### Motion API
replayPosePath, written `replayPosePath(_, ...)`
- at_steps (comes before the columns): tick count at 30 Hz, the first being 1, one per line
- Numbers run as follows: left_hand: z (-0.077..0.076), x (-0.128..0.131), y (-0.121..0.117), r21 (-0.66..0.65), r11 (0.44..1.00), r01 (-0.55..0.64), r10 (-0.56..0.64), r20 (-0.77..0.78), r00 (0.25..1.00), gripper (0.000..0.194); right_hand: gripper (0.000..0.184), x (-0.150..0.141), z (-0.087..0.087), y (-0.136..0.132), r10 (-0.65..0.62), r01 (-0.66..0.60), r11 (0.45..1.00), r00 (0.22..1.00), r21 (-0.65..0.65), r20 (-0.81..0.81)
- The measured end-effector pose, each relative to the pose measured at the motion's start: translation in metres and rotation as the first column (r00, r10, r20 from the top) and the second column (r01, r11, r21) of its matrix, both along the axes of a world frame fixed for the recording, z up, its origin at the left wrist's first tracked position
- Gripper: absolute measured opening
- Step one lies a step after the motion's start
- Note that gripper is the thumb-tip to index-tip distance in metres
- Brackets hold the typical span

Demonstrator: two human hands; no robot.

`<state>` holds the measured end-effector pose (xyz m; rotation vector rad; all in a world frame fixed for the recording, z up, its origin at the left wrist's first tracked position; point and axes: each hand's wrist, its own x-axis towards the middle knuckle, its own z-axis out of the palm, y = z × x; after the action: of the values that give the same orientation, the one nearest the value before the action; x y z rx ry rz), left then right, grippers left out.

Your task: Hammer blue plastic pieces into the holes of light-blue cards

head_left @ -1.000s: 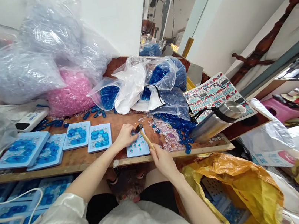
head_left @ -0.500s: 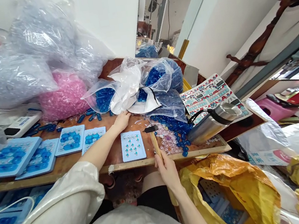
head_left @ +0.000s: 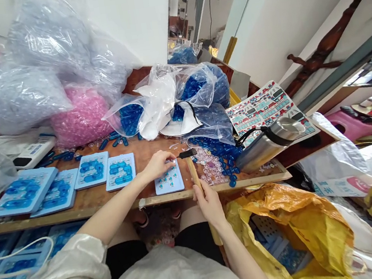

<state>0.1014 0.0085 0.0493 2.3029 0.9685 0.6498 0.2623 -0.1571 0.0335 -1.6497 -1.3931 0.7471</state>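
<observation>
Tray (head_left: 168, 188) lies just inside the table's (head_left: 145, 148) front edge, under the left hand (head_left: 158, 164), whose fingertips bunch near its far edge; whether they pinch anything, I cannot tell. Right hand (head_left: 210, 205) wraps the hammer's (head_left: 193, 172) handle, beside loose rings (head_left: 211, 169). Bare wood separates the tray from a filled tray (head_left: 120, 173) leftward.
</observation>
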Motion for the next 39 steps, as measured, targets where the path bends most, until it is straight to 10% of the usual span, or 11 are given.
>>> replayPosePath(12, -0.016, -0.001, -0.003, 0.074, 0.992, -0.1, 0.102, -0.027, 0.994, 0.023, 0.036, -0.002, 0.013, 0.015, 0.081, -0.037, 0.993, 0.902, -0.11, 0.424)
replayPosePath(23, -0.011, -0.001, 0.0, 0.035, 0.994, -0.1, 0.101, -0.026, 0.995, 0.022, 0.038, 0.001, 0.012, 0.01, 0.03, 0.009, 0.995, 0.917, -0.095, 0.397)
replayPosePath(33, -0.016, 0.026, 0.087, 0.343, 0.933, -0.109, 0.193, -0.224, 0.955, 0.031, 0.041, 0.005, -0.008, 0.009, -0.034, 0.034, 0.999, 0.981, 0.006, 0.193)
replayPosePath(39, -0.012, 0.027, 0.083, 0.321, 0.926, -0.199, 0.286, -0.25, 0.925, 0.026, 0.042, 0.007, -0.009, 0.011, -0.039, 0.039, 0.999, 0.986, 0.004, 0.162)
